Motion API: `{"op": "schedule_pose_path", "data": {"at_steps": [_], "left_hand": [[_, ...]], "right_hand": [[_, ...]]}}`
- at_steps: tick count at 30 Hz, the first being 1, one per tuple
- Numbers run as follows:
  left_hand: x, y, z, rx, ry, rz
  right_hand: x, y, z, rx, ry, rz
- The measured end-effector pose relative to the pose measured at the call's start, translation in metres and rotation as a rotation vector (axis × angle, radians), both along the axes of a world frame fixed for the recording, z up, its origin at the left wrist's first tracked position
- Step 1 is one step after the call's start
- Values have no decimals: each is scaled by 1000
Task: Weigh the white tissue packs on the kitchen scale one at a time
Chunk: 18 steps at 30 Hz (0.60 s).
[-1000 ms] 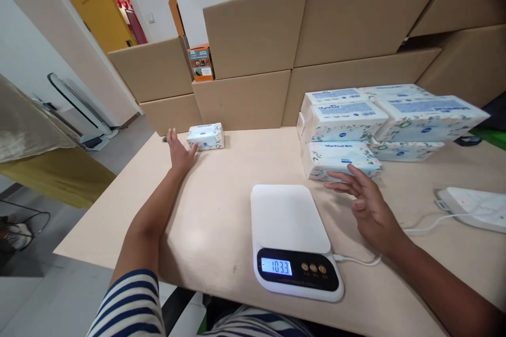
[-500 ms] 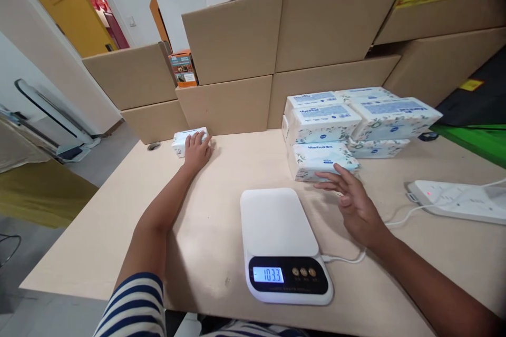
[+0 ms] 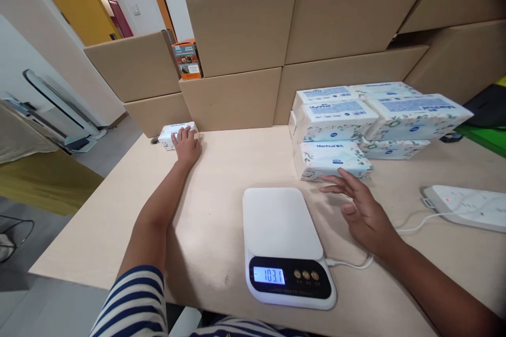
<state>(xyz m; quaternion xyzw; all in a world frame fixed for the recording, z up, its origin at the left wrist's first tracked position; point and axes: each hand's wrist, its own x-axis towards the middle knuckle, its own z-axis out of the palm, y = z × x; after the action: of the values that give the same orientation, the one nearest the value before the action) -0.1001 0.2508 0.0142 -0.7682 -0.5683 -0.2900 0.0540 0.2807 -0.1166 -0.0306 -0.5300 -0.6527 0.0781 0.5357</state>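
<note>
Far left on the table, my left hand (image 3: 187,146) lies over a small white tissue pack (image 3: 166,137), its fingers bent over the top and near side. Most of the pack's right part is hidden under that hand. My right hand (image 3: 361,210) hovers open and empty, fingers apart, just in front of the lowest front tissue pack (image 3: 334,160) of a stack. Between my hands sits a white kitchen scale (image 3: 279,221) with a bare plate. Its lit display (image 3: 269,275) appears to read 103.1.
More tissue packs (image 3: 419,116) are stacked at the back right. Cardboard boxes (image 3: 233,100) form a wall along the rear, with a small orange box (image 3: 187,60) on them. A white power strip (image 3: 466,208) lies at right, and a cable (image 3: 351,265) runs to the scale.
My left hand and the tissue pack have shifted a little left, partly over the table's hole. The display went from about 103.3 to 103.1. My right hand stays open; the view moved slightly.
</note>
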Motion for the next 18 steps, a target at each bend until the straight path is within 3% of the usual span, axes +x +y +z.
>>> {"op": "schedule_pose_path", "data": {"at_steps": [9, 18], "left_hand": [[0, 0, -1, 17, -37, -27], [7, 3, 12, 0, -85, -65]], "right_hand": [[0, 0, -2, -36, -25, -11], [0, 9, 8, -80, 6, -28]]}}
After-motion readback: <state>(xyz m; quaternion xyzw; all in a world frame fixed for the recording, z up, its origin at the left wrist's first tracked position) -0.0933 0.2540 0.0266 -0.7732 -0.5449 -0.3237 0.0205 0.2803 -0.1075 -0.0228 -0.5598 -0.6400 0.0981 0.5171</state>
